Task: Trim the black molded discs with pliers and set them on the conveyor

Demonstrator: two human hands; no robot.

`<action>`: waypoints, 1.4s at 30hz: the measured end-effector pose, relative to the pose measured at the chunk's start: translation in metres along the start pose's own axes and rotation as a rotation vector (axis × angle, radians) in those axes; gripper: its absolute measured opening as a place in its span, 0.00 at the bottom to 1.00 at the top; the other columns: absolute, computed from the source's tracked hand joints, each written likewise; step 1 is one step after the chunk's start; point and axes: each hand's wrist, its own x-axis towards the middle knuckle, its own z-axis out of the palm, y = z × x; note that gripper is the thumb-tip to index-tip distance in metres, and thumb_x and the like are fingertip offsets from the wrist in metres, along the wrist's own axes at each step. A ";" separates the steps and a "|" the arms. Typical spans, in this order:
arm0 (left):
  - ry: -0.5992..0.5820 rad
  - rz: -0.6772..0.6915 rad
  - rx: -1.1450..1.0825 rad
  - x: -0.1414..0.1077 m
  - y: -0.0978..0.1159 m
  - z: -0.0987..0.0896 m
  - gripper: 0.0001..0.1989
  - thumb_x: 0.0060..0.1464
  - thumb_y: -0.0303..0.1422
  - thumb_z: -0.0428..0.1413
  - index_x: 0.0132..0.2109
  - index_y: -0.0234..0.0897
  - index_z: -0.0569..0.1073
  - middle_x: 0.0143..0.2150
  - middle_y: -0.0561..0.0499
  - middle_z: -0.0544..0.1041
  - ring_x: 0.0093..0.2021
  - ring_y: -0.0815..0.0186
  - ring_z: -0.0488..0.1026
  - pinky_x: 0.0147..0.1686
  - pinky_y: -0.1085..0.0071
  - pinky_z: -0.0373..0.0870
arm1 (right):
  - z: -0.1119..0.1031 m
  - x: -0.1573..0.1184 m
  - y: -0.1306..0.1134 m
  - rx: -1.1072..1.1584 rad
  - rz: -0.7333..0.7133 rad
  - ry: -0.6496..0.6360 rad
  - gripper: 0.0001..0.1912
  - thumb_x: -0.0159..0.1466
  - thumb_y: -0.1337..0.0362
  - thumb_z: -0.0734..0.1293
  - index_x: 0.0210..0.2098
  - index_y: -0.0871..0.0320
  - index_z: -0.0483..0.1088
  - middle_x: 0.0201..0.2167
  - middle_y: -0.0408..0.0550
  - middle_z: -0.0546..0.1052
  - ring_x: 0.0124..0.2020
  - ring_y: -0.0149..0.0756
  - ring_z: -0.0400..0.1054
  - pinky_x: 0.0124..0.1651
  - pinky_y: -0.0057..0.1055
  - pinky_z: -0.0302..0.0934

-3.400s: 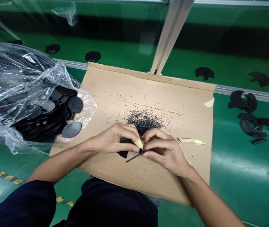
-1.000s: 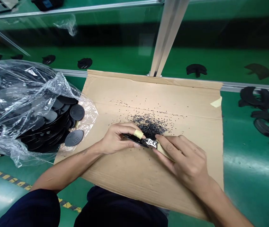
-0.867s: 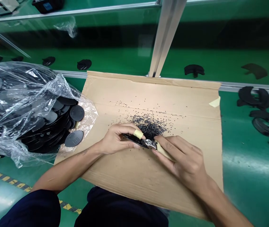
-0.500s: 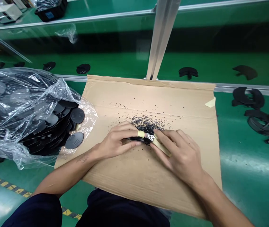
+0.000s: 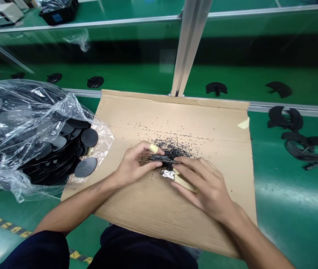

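Observation:
Between thumb and fingers, my left hand (image 5: 136,162) pinches a thin black disc (image 5: 161,159), seen nearly edge-on. Yellow tape wraps one of its fingers. My right hand (image 5: 203,183) holds cutters (image 5: 185,183) with pale yellow handles; their metal head lies just below the disc, apart from it. The right fingertips are at the disc's right edge. Beneath and behind the hands, a pile of tiny black bits (image 5: 172,147) is scattered over a cardboard sheet (image 5: 147,201).
At the left, a clear plastic bag (image 5: 36,108) spills black discs (image 5: 89,137) onto the cardboard. Curved black parts (image 5: 301,145) lie on the green surface at the right. A metal post (image 5: 188,48) rises behind the cardboard.
The disc has been turned up nearly edge-on in my left hand. The cutters have moved from its edge down toward me. The whole view has shifted slightly.

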 end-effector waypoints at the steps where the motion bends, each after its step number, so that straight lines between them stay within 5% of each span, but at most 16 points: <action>1: -0.038 0.054 0.082 0.000 -0.001 -0.001 0.13 0.58 0.29 0.64 0.49 0.35 0.76 0.45 0.46 0.83 0.45 0.65 0.81 0.47 0.68 0.81 | -0.001 0.000 0.000 -0.055 -0.034 -0.002 0.12 0.66 0.64 0.71 0.48 0.62 0.73 0.47 0.57 0.80 0.40 0.41 0.73 0.38 0.39 0.69; 5: -0.132 0.240 0.269 0.000 -0.007 -0.006 0.14 0.62 0.25 0.59 0.54 0.37 0.77 0.47 0.44 0.82 0.47 0.64 0.80 0.47 0.66 0.80 | -0.008 0.000 -0.004 0.033 -0.089 -0.025 0.14 0.66 0.63 0.71 0.50 0.60 0.72 0.48 0.57 0.79 0.42 0.41 0.73 0.39 0.39 0.69; 9: -0.123 0.246 0.220 0.001 -0.008 -0.006 0.15 0.61 0.22 0.57 0.53 0.37 0.77 0.47 0.44 0.82 0.48 0.65 0.80 0.48 0.66 0.80 | -0.018 0.000 -0.001 0.252 -0.006 0.084 0.19 0.66 0.64 0.71 0.56 0.57 0.70 0.46 0.55 0.79 0.45 0.41 0.74 0.42 0.39 0.70; 15: -0.131 0.269 0.162 0.000 -0.005 -0.003 0.19 0.59 0.19 0.56 0.55 0.37 0.77 0.46 0.44 0.82 0.47 0.65 0.80 0.46 0.68 0.80 | -0.021 0.001 0.019 -0.071 0.002 0.051 0.19 0.65 0.66 0.72 0.54 0.57 0.71 0.42 0.54 0.80 0.38 0.40 0.73 0.38 0.38 0.67; 42: -0.124 0.316 0.078 -0.002 -0.006 -0.001 0.20 0.59 0.18 0.57 0.55 0.40 0.78 0.46 0.44 0.83 0.44 0.66 0.81 0.40 0.72 0.80 | -0.017 -0.002 0.012 -0.292 -0.071 0.001 0.15 0.68 0.67 0.69 0.53 0.60 0.72 0.38 0.51 0.81 0.35 0.37 0.72 0.36 0.34 0.66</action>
